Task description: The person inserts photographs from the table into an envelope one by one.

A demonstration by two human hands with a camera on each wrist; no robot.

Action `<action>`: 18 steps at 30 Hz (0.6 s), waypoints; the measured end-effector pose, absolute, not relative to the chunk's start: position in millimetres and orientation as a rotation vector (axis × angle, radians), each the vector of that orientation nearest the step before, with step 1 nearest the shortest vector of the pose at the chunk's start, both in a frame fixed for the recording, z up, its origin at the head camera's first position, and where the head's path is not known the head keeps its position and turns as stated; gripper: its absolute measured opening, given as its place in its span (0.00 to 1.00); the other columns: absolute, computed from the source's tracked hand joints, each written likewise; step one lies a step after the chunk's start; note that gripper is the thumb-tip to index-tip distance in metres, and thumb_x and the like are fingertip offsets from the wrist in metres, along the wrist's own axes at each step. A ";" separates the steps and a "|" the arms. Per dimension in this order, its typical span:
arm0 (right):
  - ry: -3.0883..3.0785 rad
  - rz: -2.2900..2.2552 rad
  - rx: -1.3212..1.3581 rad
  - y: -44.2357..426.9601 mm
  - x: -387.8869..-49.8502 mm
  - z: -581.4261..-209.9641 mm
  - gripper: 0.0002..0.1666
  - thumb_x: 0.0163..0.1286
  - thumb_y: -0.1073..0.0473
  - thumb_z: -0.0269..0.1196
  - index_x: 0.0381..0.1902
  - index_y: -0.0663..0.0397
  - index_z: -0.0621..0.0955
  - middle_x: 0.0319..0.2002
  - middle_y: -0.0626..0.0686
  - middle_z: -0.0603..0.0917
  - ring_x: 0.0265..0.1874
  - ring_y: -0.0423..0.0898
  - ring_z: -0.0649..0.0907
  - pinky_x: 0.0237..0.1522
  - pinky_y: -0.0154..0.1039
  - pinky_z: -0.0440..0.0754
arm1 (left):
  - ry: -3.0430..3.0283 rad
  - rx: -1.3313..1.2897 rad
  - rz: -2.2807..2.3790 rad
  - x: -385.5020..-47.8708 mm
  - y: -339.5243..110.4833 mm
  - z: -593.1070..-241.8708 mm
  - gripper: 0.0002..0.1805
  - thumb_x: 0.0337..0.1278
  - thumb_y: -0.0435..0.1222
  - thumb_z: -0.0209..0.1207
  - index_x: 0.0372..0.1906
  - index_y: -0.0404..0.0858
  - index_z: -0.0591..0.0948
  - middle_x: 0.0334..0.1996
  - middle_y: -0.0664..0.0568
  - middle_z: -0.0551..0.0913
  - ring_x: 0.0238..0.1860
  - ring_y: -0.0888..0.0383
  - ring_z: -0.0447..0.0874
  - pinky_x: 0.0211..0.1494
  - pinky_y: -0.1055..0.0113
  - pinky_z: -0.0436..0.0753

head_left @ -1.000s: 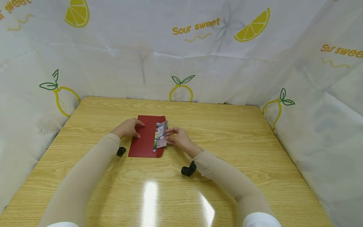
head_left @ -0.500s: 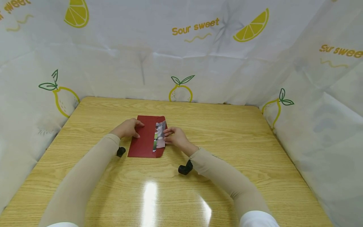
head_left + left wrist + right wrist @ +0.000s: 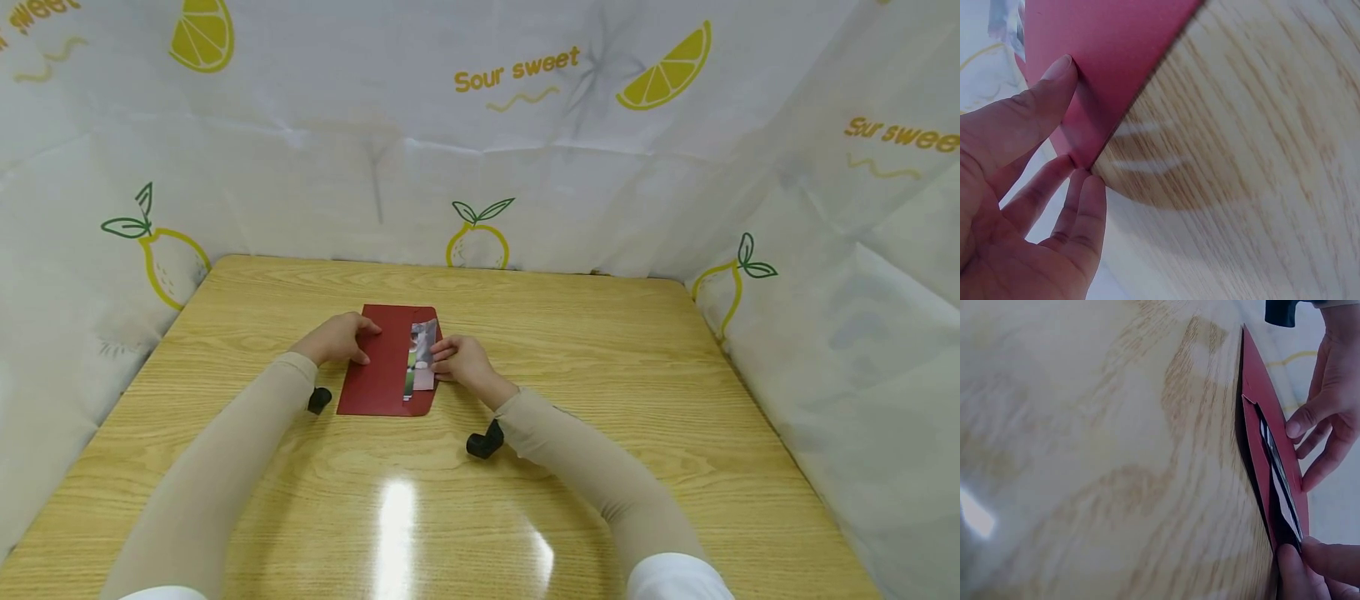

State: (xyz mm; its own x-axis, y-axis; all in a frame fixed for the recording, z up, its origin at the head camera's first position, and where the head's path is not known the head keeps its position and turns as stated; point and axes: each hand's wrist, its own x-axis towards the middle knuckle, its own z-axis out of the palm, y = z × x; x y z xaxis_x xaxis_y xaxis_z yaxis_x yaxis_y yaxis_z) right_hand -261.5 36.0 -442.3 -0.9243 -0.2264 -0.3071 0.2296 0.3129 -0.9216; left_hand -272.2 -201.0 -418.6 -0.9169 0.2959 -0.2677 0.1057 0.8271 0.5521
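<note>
A red envelope [image 3: 382,367] lies flat on the wooden table, its opening and flap facing right. Out of that opening stick several printed photos, the top one a greyish photo [image 3: 424,358] with a greener photo [image 3: 409,379] below it. My left hand [image 3: 341,337] rests thumb and fingertips on the envelope's left part, fingers spread, as the left wrist view also shows. At the opening, my right hand [image 3: 465,362] pinches the outer edge of the top photo between thumb and fingers. In the right wrist view the photos' edges [image 3: 1282,481] show inside the gaping envelope mouth.
Black wrist-worn camera mounts show beside the left wrist [image 3: 319,400] and the right wrist [image 3: 486,440]. The wooden table [image 3: 600,350] extends around the envelope. A white cloth [image 3: 337,192] with lemon prints hangs behind and at both sides.
My right hand has moved slightly left with the top photo, which now sits a little deeper in the envelope and lies flatter. My left hand has stayed in place.
</note>
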 end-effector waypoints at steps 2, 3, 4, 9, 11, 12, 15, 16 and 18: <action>2.219 -1.636 0.002 34.7 -261.2 -443.1 0.15 0.61 0.76 0.63 0.47 0.66 0.81 0.36 0.56 0.81 0.31 0.43 0.83 0.39 0.40 0.87 | 2.665 0.299 0.776 -272.1 -200.6 -418.2 0.30 0.55 0.28 0.65 0.64 0.30 0.73 0.65 0.33 0.70 0.66 0.38 0.66 0.66 0.48 0.72; 2.231 -1.627 0.000 34.3 -260.9 -443.2 0.15 0.61 0.76 0.63 0.46 0.66 0.81 0.36 0.56 0.81 0.30 0.43 0.83 0.38 0.39 0.87 | 2.664 0.296 0.777 -271.9 -200.4 -418.0 0.30 0.55 0.28 0.65 0.64 0.30 0.73 0.65 0.33 0.70 0.66 0.38 0.66 0.67 0.48 0.72; 2.238 -1.623 0.002 33.8 -260.4 -443.0 0.15 0.61 0.76 0.64 0.46 0.66 0.80 0.36 0.57 0.81 0.30 0.43 0.82 0.38 0.39 0.87 | 2.663 0.299 0.776 -271.7 -200.2 -417.6 0.30 0.55 0.28 0.65 0.64 0.29 0.73 0.65 0.33 0.69 0.66 0.38 0.66 0.66 0.48 0.72; 2.256 -1.626 0.001 33.9 -258.4 -442.9 0.18 0.61 0.76 0.64 0.49 0.64 0.76 0.36 0.59 0.81 0.28 0.43 0.82 0.36 0.39 0.87 | 2.663 0.293 0.770 -272.2 -200.5 -417.4 0.30 0.56 0.28 0.64 0.65 0.30 0.72 0.66 0.33 0.69 0.67 0.38 0.65 0.67 0.49 0.72; 2.257 -1.634 -0.003 34.4 -258.2 -443.3 0.20 0.61 0.76 0.64 0.50 0.63 0.75 0.35 0.58 0.80 0.28 0.43 0.82 0.35 0.38 0.87 | 2.663 0.293 0.769 -272.8 -201.0 -417.9 0.30 0.56 0.28 0.64 0.65 0.30 0.72 0.66 0.33 0.69 0.67 0.38 0.65 0.67 0.49 0.72; 2.259 -1.636 -0.006 34.6 -258.0 -443.6 0.20 0.61 0.76 0.64 0.50 0.63 0.75 0.34 0.57 0.80 0.28 0.43 0.82 0.35 0.38 0.87 | 2.663 0.294 0.769 -273.0 -201.1 -418.2 0.30 0.56 0.28 0.64 0.65 0.30 0.72 0.66 0.33 0.69 0.67 0.38 0.65 0.67 0.49 0.72; 2.264 -1.642 -0.012 34.8 -258.0 -444.4 0.20 0.61 0.75 0.64 0.51 0.62 0.75 0.32 0.54 0.79 0.27 0.42 0.82 0.34 0.38 0.87 | 2.663 0.294 0.770 -273.5 -201.3 -419.0 0.30 0.56 0.28 0.65 0.65 0.30 0.72 0.66 0.33 0.68 0.67 0.38 0.65 0.67 0.48 0.72; 2.264 -1.645 -0.013 34.9 -257.8 -444.8 0.21 0.60 0.75 0.65 0.51 0.63 0.75 0.32 0.54 0.79 0.28 0.42 0.82 0.35 0.38 0.87 | 2.660 0.289 0.774 -273.6 -201.2 -419.2 0.30 0.56 0.28 0.65 0.65 0.30 0.72 0.66 0.33 0.68 0.67 0.38 0.65 0.67 0.49 0.72; 2.262 -1.649 -0.011 34.6 -257.2 -444.9 0.21 0.60 0.75 0.65 0.51 0.63 0.75 0.31 0.54 0.80 0.28 0.42 0.82 0.36 0.39 0.87 | 2.655 0.283 0.779 -273.7 -201.1 -419.3 0.30 0.55 0.28 0.65 0.65 0.31 0.72 0.66 0.33 0.68 0.67 0.39 0.65 0.67 0.48 0.72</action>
